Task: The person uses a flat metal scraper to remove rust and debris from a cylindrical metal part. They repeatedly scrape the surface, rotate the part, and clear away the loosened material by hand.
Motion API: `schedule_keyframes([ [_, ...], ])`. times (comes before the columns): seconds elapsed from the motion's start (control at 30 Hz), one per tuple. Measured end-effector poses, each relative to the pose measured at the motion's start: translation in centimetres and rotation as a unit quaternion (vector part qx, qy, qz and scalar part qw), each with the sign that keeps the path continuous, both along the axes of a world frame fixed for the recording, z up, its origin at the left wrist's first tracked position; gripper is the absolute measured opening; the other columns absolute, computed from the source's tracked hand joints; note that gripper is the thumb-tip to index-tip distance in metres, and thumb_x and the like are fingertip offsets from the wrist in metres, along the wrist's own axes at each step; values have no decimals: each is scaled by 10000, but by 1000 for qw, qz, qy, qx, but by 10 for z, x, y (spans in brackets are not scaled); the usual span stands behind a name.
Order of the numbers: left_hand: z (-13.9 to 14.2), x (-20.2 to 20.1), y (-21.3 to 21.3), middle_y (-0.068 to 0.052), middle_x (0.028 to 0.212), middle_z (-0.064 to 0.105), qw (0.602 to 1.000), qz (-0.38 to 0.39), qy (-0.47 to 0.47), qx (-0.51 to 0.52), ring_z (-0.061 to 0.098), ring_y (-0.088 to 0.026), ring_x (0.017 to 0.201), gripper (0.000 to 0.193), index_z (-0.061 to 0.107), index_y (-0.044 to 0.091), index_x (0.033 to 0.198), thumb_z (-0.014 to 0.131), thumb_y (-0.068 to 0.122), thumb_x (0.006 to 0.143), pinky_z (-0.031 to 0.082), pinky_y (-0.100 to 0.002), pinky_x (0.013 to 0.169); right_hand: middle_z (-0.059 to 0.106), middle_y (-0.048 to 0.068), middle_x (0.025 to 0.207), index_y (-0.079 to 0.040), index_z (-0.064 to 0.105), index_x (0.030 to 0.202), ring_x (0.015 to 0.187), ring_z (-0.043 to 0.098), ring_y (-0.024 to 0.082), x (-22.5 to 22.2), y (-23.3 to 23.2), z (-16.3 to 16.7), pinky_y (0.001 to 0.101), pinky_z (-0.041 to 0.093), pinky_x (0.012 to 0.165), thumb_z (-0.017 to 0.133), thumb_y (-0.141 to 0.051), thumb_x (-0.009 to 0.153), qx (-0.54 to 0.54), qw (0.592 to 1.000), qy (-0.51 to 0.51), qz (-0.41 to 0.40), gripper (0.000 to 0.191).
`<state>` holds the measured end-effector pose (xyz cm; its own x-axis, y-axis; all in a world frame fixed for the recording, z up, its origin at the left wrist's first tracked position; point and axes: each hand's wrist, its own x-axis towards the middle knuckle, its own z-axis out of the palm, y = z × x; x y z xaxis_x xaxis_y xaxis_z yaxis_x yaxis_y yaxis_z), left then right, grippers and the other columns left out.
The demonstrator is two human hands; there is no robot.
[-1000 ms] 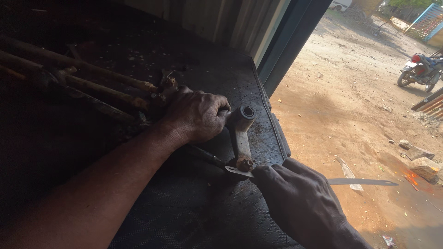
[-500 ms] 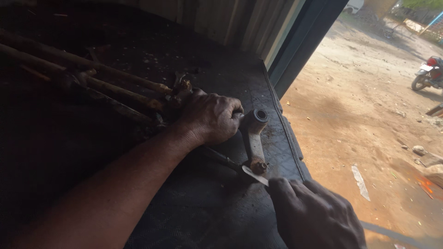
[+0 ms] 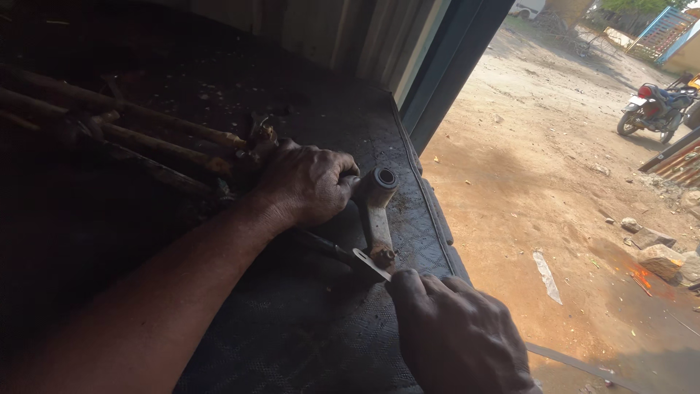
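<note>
My left hand [image 3: 310, 182] grips one end of a grey metal arm part [image 3: 375, 208] that lies on a dark chequered metal floor [image 3: 321, 321]. The part has a round bushing eye at its far end and a rusty joint at its near end. My right hand [image 3: 456, 335] is closed around a thin flat metal blade [image 3: 370, 264], whose tip touches the rusty joint. A dark slim rod runs under the blade toward my left wrist.
Several long rusty rods [image 3: 124, 131] lie on the floor at the left. A corrugated wall [image 3: 343, 33] and a dark door frame [image 3: 456, 66] stand behind. Outside lie dirt ground [image 3: 554, 182], stones [image 3: 660, 255] and a parked motorcycle [image 3: 652, 109].
The view shifted slightly, so the hands and part sit lower right than before. Both hands keep their grips. The blade stays against the rusty joint.
</note>
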<state>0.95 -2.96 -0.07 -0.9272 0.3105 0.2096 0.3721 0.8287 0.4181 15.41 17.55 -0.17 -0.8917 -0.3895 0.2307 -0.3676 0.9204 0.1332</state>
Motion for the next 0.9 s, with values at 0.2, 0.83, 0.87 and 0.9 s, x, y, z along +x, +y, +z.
schedule_keyframes([
  [0.2, 3, 2, -3, -44, 1043, 810, 999, 10, -43, -5, 763, -205, 1050, 354, 719, 225, 1240, 527, 416, 1012, 415, -431, 1169, 739, -6, 742, -192, 680, 1005, 738, 741, 183, 6, 16, -9, 418, 597, 645, 633, -187, 958, 2, 1000, 13, -14, 67],
  [0.83, -7, -9, -2, -21, 1014, 788, 1000, -18, 11, 3, 730, -216, 1032, 333, 750, 185, 1141, 575, 412, 970, 363, -517, 1145, 776, 44, 783, -171, 715, 1113, 738, 753, 180, -20, 37, 3, 372, 619, 613, 599, -152, 921, -246, 961, -65, -107, 225],
  [0.87, -7, -9, -2, -26, 1014, 790, 1000, -18, 12, 2, 734, -217, 1029, 331, 746, 185, 1150, 577, 407, 972, 368, -511, 1149, 751, 63, 741, -133, 720, 1050, 701, 737, 196, -21, 33, 7, 383, 602, 574, 592, -126, 885, -241, 969, -21, -44, 209],
  [0.9, -7, -9, -2, -30, 1014, 791, 1000, -19, 13, 0, 738, -218, 1026, 330, 743, 184, 1160, 578, 402, 974, 373, -505, 1154, 744, 53, 714, -130, 719, 1039, 672, 745, 188, -23, 29, 10, 383, 594, 560, 590, -155, 907, -245, 969, -22, -29, 186],
])
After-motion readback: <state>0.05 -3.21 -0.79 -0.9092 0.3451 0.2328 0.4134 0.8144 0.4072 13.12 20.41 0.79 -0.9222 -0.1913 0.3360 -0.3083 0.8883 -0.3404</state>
